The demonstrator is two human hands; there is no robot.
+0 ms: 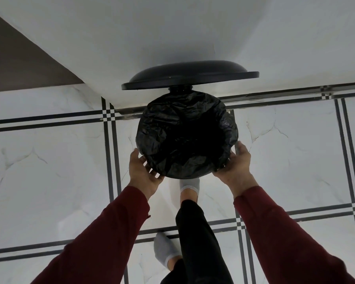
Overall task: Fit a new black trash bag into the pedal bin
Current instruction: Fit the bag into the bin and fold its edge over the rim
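Since the black trash bag (184, 134) is thin crinkled film, it is judged to be very light, soft and somewhat slippery, easily torn if stretched hard over an edge; it is best taken by the folded-over hem at the rim rather than by the loose middle. The bag is seen already draped into the pedal bin (236, 149), its mouth turned out over the round rim, with wrinkles all around and a deep dark hollow in the centre. The lid (190, 75) is held up at the far side, apparently by a socked foot (189, 184) placed at the bin's base, where the pedal itself is hidden. The left hand (143, 174) is cupped against the near-left of the rim, fingers (152, 171) spread and partly curled under the film; the right hand (237, 163) is pressed to the near-right side, fingers wrapped around the bin wall out of view, so a firm pinch cannot be confirmed for either. The bin stands on the tiled floor (49, 160) against a white wall (172, 27). No brand, label or writing can be read anywhere.
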